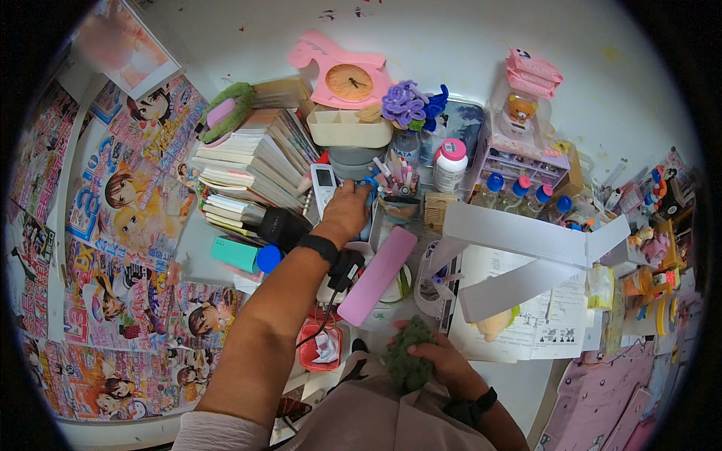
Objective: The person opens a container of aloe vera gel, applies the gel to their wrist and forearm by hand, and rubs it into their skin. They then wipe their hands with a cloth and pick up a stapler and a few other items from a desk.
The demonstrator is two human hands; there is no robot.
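My left hand (pixel 347 208) reaches across the desk into a narrow white box (pixel 364 247). Its fingers rest at a blue item (pixel 369 189) in there; whether they grip it is hidden. A white remote control (pixel 324 185) stands just left of those fingers. Close to my body, my right hand (pixel 451 361) holds a dark green fuzzy cloth (pixel 410 355), bunched between thumb and fingers. A long pink case (pixel 378 276) lies slanted between the two hands. Below my left wrist sits a black power adapter (pixel 345 270) with its cable.
Rows of books (pixel 254 158) stand left, near a pink horse-shaped clock (pixel 352 82). A pen holder (pixel 399 206) and a white pill bottle (pixel 450 166) are behind. A white folding stand (pixel 519 237) rises over an open book (pixel 555 321). A red basket (pixel 320 346) is below the desk.
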